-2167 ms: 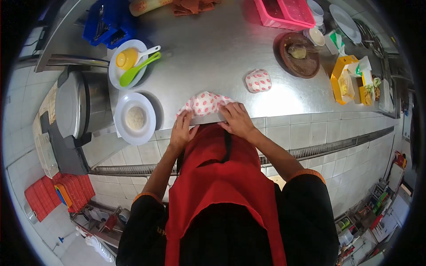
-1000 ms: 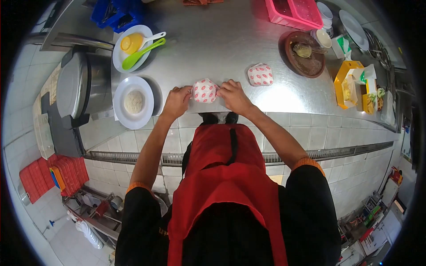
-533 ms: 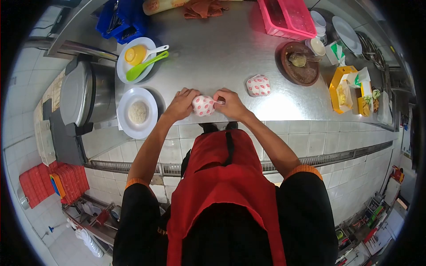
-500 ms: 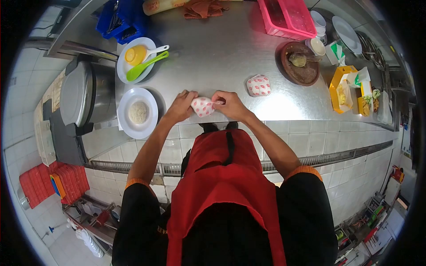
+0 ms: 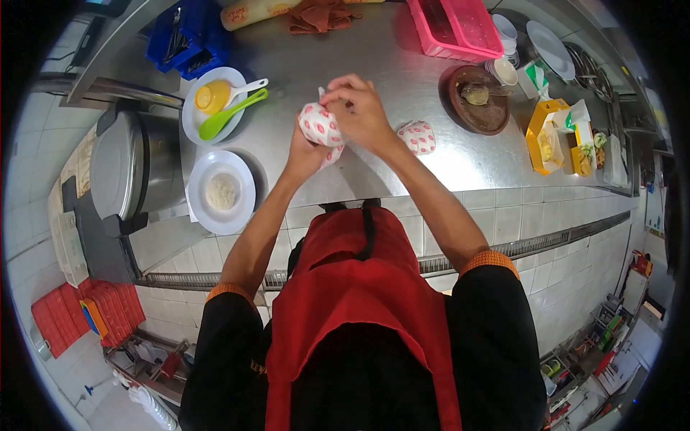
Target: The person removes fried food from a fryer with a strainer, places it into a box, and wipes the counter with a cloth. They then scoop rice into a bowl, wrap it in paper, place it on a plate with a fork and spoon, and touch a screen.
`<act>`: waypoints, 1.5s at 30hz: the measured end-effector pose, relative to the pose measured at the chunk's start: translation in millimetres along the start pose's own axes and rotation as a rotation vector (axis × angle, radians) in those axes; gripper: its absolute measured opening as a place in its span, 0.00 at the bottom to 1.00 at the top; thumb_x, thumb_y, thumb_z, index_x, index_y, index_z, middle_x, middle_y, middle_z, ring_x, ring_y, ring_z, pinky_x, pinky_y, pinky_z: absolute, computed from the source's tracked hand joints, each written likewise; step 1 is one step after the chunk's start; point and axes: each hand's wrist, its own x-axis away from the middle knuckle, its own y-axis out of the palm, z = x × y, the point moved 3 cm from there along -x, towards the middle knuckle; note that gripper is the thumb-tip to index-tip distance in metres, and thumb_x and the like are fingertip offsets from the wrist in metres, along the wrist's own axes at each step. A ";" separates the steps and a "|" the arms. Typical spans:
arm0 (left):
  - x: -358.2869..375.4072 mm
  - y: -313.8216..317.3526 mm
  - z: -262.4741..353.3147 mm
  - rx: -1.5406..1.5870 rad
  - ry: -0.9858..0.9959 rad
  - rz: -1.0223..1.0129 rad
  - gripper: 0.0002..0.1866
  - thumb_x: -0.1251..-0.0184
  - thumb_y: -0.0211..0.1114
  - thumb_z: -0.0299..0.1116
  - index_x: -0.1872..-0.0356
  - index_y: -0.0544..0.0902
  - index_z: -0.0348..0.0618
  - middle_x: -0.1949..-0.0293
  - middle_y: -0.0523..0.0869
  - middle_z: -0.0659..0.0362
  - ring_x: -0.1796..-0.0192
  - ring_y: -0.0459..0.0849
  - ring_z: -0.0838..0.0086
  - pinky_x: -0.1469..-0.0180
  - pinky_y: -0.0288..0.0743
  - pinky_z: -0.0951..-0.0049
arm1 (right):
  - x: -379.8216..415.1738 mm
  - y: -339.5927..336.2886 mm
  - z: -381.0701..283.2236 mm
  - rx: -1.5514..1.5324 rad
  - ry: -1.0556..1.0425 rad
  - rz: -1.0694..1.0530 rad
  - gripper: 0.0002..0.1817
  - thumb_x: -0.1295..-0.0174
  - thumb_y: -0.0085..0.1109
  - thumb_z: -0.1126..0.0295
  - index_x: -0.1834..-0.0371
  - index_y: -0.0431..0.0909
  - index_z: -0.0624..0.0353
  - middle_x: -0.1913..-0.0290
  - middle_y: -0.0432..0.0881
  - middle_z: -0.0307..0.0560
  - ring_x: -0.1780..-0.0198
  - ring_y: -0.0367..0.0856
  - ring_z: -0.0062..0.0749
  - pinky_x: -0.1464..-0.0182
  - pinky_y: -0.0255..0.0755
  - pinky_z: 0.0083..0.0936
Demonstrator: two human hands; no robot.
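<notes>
My left hand [image 5: 305, 152] is wrapped round a bundle in white paper with red prints [image 5: 320, 126], held up over the steel counter's front part. Fingers of my right hand [image 5: 359, 115] are bent at the bundle's upper right side, pinching an edge of its paper. What the paper encloses is hidden. A second wrapped bundle [image 5: 417, 137] in the same paper lies on the counter, just right of my right wrist.
On the left stand a white plate with a mound of rice [image 5: 221, 192], a plate with spoons and a yellow cup [image 5: 213, 97], and a large cooker [image 5: 118, 161]. A stone mortar [image 5: 480, 100], a pink basket [image 5: 460, 47] and yellow food boxes [image 5: 546, 136] are at the right.
Both hands have lifted the wrapped bundle away from the counter's front edge and turned it. My right hand has shifted from its right end to its upper side.
</notes>
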 end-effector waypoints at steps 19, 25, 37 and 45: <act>-10.2 -9.0 110.1 -0.823 0.706 0.161 0.37 0.60 0.78 0.39 0.46 0.72 0.39 0.60 0.80 0.55 0.59 0.78 0.63 0.59 0.71 0.65 | -1.7 -15.2 -46.7 -0.862 0.744 -0.175 0.21 0.42 0.61 0.59 0.53 0.74 0.65 0.61 0.82 0.46 0.61 0.82 0.27 0.61 0.77 0.22; -4.4 4.8 103.3 -1.069 1.149 -0.159 0.18 0.58 0.74 0.41 0.65 0.79 0.49 0.65 0.79 0.64 0.60 0.76 0.65 0.60 0.69 0.61 | 48.8 -31.3 -43.9 -1.164 1.082 -0.352 0.19 0.40 0.56 0.55 0.55 0.76 0.58 0.61 0.82 0.43 0.63 0.82 0.29 0.60 0.78 0.29; -21.6 73.4 62.2 -0.854 0.998 -0.666 0.18 0.52 0.68 0.29 0.56 0.80 0.47 0.57 0.76 0.56 0.56 0.75 0.64 0.54 0.72 0.64 | 123.4 -73.5 6.1 -1.050 0.991 0.233 0.16 0.37 0.54 0.65 0.50 0.75 0.64 0.56 0.80 0.45 0.57 0.81 0.27 0.57 0.76 0.24; -46.5 119.1 -65.6 -0.776 -0.160 -0.395 0.38 0.47 0.67 0.48 0.44 0.68 0.25 0.46 0.72 0.36 0.42 0.71 0.51 0.39 0.64 0.57 | 130.2 -128.7 77.3 -0.610 0.949 0.728 0.13 0.38 0.55 0.66 0.55 0.77 0.63 0.61 0.81 0.43 0.63 0.80 0.25 0.60 0.76 0.23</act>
